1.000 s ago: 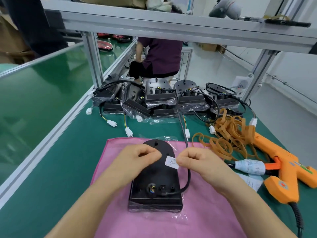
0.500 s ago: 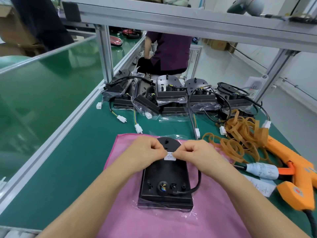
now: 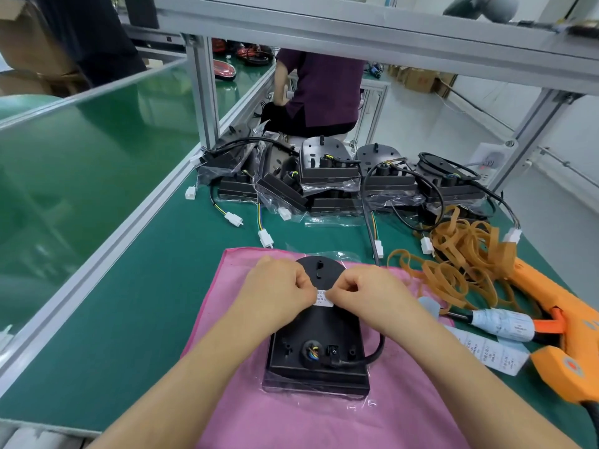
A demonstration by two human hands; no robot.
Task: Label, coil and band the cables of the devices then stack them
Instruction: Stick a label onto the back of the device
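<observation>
Pinched between the curled fingertips of the left hand [image 3: 278,290] and the right hand [image 3: 366,293] is a small white label [image 3: 324,298], held over the black device [image 3: 319,354]. The device is laid flat on a pink cloth [image 3: 259,409] on the green bench [image 3: 146,303]. Its cable [image 3: 372,357] is curved from the near end up under the right hand; the label is perhaps wrapped round it there, though this is hidden. Rubber bands [image 3: 460,254] and an orange glue gun [image 3: 567,322] are seen to the right, more bagged devices [image 3: 327,176] beyond.
</observation>
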